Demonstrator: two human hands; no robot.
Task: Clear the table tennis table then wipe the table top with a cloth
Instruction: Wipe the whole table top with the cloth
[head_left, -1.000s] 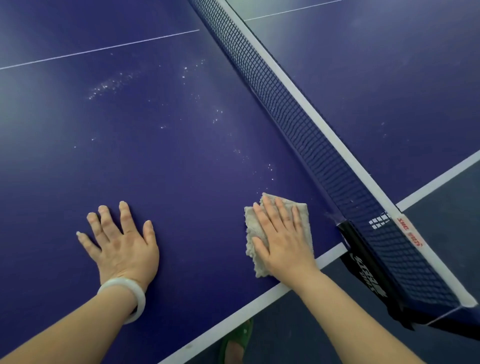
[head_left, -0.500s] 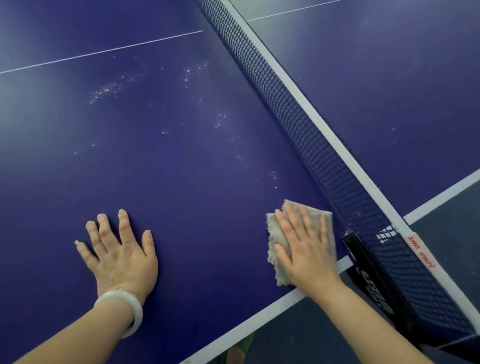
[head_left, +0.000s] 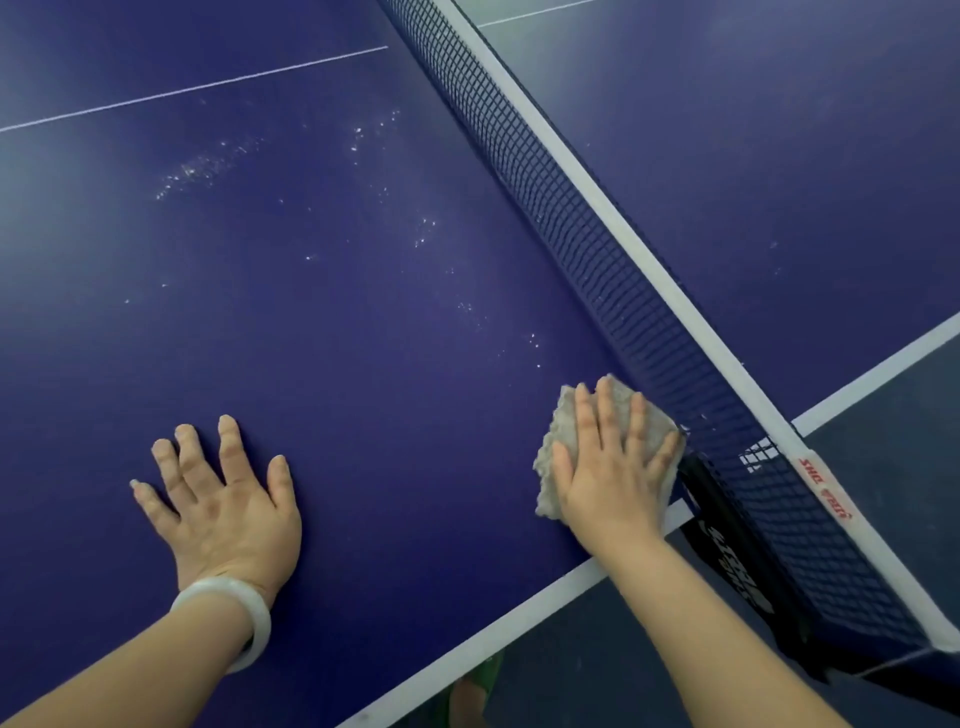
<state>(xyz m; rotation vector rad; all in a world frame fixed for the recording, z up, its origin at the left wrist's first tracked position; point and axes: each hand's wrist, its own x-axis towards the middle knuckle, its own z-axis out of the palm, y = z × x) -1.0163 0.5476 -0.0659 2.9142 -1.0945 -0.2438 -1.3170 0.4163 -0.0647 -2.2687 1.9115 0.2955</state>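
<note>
The blue table tennis table (head_left: 363, 322) fills the view. My right hand (head_left: 613, 467) presses flat, fingers straight, on a folded grey cloth (head_left: 558, 436) near the table's side edge, right beside the base of the net (head_left: 597, 249). My left hand (head_left: 223, 499) lies flat on the bare table top with fingers spread, a white bangle (head_left: 234, 618) on its wrist. White dusty specks (head_left: 202, 169) are scattered over the surface ahead of both hands.
The net runs diagonally from the top middle to the lower right, held by a black clamp post (head_left: 737, 566) at the table edge. A white border line (head_left: 519, 613) marks the near side edge. Grey floor (head_left: 597, 675) lies below it.
My right hand has slid the cloth to the right, up against the net's base. The left hand has stayed planted in place.
</note>
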